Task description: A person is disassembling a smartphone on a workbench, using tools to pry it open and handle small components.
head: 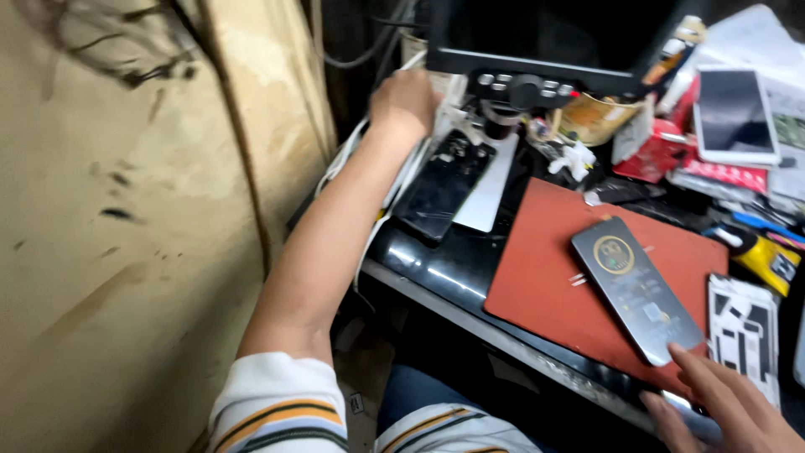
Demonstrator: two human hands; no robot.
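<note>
Reaching far with your left hand (404,102), fingers hidden behind white cables (401,172), grip unclear. Your right hand (728,407) open, fingertips touching near end of grey phone panel (636,288) on red mat (537,277), near-right counter; long axis far-left to near-right.

Mat (545,277) on worktop (436,268), phone back (636,289) on mat. Cracked phone (444,184) left of mat. Tablet (736,113) far right, behind. Left hand (407,101) behind cracked phone; right hand (725,411) at phone back's near end.
</note>
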